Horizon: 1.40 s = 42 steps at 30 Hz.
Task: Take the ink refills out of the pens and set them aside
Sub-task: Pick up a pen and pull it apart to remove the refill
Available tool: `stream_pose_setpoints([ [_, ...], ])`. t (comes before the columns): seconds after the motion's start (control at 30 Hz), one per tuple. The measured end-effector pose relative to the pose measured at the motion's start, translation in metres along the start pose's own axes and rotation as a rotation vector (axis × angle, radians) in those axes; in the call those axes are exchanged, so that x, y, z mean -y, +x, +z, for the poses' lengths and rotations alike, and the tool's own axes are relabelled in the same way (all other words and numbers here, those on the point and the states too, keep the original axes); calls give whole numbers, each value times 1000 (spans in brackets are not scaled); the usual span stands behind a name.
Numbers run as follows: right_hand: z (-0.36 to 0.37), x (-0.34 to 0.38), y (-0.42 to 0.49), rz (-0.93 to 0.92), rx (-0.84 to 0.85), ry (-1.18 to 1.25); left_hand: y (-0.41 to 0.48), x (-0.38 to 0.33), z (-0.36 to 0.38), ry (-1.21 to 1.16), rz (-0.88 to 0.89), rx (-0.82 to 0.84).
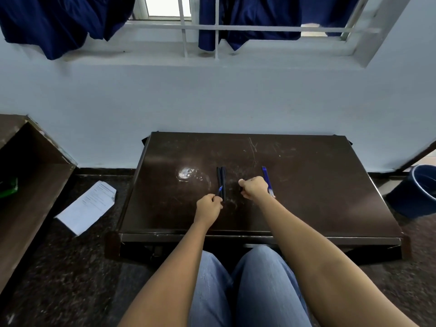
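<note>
A pale wall point(212, 95) with a barred window point(236, 27) and dark blue curtains point(47, 24) fills the far side. Against it stands the dark counter point(306, 197), pulled up over the person's knees so that all the work lies within easy reach of both arms. On the floor to the left is an open wooden box point(35, 175) with something green point(9, 187) in it, too cut off to name. To the right stands a dark blue bucket point(422, 192), and what it holds cannot be seen from here. A folded paper point(87, 206) lies on the floor between the box and the counter. The left hand point(208, 206) is curled narrowly, pinching the near end of a thin blue refill point(220, 189) that slants up toward the pens. That looks like a refill being drawn out of its barrel, though the join is too small to tell. The right hand point(253, 187) is closed in a fist just right of the pens. A small dark bit shows under it, but whether it holds anything I cannot tell. The black pens point(221, 181) lie touching side by side at the middle of the counter, pointing away, likely kept together as the pile to work through. The spare refills point(267, 180) lie apart on the right, just beyond the right hand, seemingly set there to keep finished pieces clear of the pens.
</note>
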State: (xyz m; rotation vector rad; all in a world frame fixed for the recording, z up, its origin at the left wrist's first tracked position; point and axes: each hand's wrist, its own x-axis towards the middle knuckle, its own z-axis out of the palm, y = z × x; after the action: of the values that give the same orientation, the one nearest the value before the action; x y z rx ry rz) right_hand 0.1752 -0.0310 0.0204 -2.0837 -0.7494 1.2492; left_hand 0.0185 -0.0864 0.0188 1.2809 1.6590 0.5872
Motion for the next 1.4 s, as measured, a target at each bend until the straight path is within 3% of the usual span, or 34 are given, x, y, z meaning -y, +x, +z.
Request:
stream_pose_setpoints([
  [0.13, 11, -22, 12, -27, -32, -227, 8, 4, -1, 13, 26, 24],
  [0.33, 19, -30, 15, -6, 0, -354, 21, 15, -3, 129, 50, 59],
  [0.73, 24, -33, 22, 69, -49, -46, 25, 17, 6, 55, 2, 28],
  [0.8, 23, -36, 15, 82, 46, 152, 22, 15, 7, 30, 13, 18],
  [0.9, 22, -36, -5, 150, 330, 425, 17, 9, 9, 34, 55, 7],
  [1.0, 23, -33, -22, 114, 384, 419, 9, 0, 10, 75, 92, 33],
  [1.13, 19, -19, -39, 73, 265, 402, -3, -10, 4, 74, 116, -12],
  [1.4, 5, 7, -67, 79, 326, 508, -31, -23, -2, 27, 148, 40],
])
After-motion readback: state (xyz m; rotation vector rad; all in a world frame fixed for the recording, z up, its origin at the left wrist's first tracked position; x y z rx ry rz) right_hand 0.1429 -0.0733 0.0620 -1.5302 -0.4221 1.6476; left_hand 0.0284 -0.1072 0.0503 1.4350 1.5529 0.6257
